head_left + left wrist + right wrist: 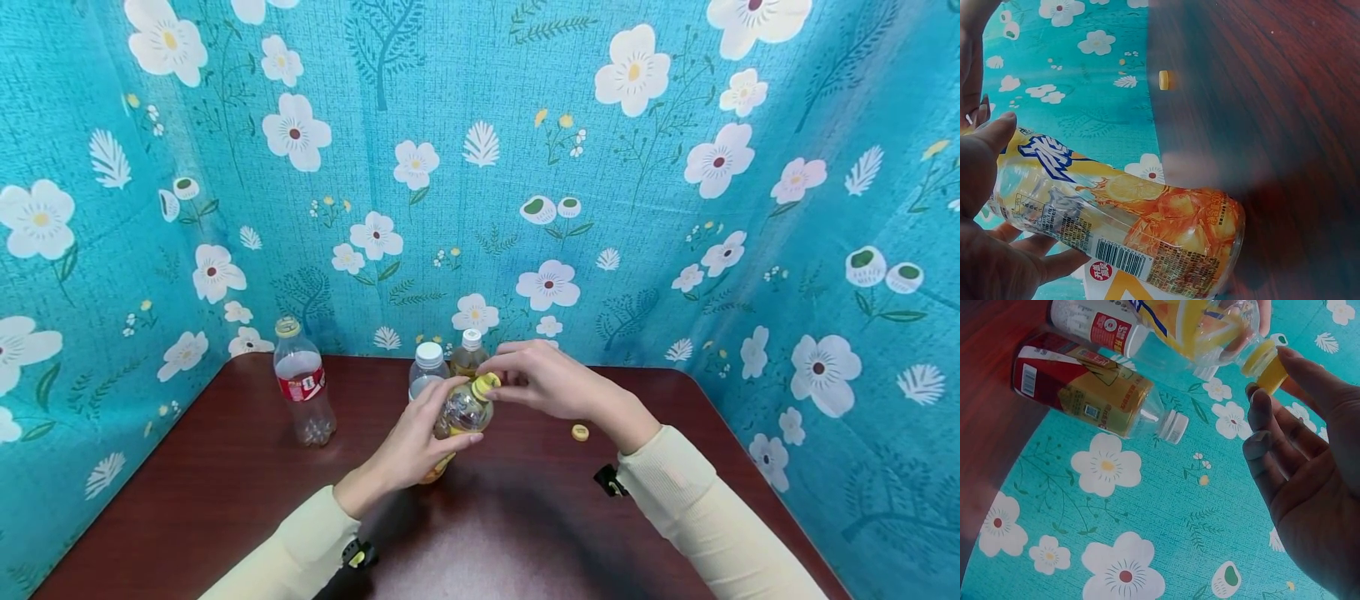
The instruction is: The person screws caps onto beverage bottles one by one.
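Cream sleeves (281, 550); left fingers (1063, 264) grip a tilted lemon-labelled bottle (1166, 225), right fingers (1262, 412) pinch its yellow cap (1272, 376).
Slack grip could let the bottle spin; cap seating unclear.

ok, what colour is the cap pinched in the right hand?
The cap is yellow; it shows best in the right wrist view.

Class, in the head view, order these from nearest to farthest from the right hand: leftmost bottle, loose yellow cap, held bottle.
1. Held bottle: in the left hand.
2. Loose yellow cap: on the table, right.
3. Leftmost bottle: far left.
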`<action>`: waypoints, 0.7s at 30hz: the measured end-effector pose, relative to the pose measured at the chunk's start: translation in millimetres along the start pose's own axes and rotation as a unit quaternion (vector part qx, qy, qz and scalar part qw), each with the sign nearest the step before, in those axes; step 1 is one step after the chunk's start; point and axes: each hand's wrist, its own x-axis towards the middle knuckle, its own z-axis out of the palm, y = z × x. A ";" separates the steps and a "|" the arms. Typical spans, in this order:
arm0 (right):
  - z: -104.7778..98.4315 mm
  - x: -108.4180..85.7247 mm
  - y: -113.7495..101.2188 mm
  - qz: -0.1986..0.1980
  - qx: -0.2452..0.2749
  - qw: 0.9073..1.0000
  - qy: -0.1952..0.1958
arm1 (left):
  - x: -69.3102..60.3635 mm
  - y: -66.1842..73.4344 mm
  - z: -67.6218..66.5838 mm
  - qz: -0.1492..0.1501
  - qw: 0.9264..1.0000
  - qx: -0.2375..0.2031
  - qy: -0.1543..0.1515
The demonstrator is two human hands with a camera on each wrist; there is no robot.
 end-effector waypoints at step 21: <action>8.5 6.1 -2.9 0.064 -0.141 0.987 0.041 | -1.5 -2.1 1.2 0.011 1.000 -0.003 -0.005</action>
